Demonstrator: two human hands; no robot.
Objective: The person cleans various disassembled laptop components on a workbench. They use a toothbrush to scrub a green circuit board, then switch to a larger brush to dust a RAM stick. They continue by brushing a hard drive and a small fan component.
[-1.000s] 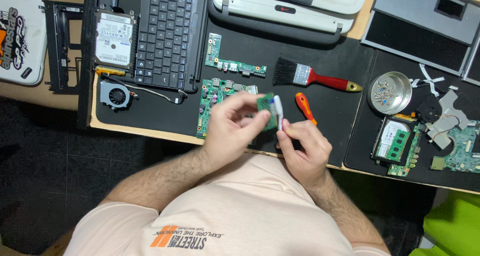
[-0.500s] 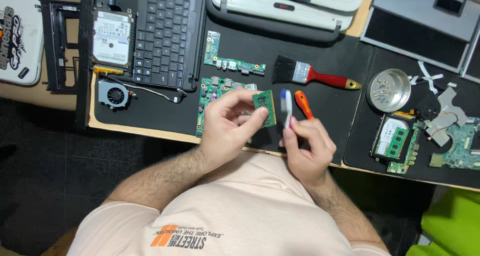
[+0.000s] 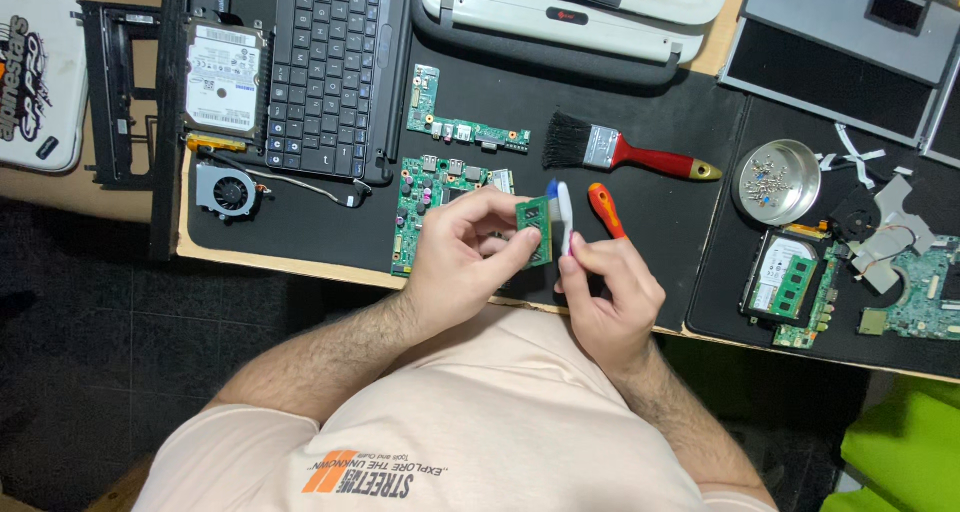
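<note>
My left hand (image 3: 462, 260) pinches a small green memory module (image 3: 536, 230) by its edge, held upright above the black mat. My right hand (image 3: 610, 294) grips a thin white tool with a blue tip (image 3: 561, 212), standing upright right beside the module, touching or almost touching it. An orange-handled screwdriver (image 3: 605, 209) lies on the mat just behind my right hand. Under my left hand sits a green motherboard (image 3: 425, 194), partly hidden.
A paintbrush with a red handle (image 3: 625, 154), a narrow circuit board (image 3: 452, 124), a laptop keyboard (image 3: 328, 62), a hard drive (image 3: 222, 80) and a small fan (image 3: 226, 191) lie on the mat (image 3: 660, 212). A screw tin (image 3: 775, 180) and more boards sit at the right.
The white tool has swung from touching the module's edge to standing upright beside it. My left hand turned the module slightly. Both hands stay in the same spot.
</note>
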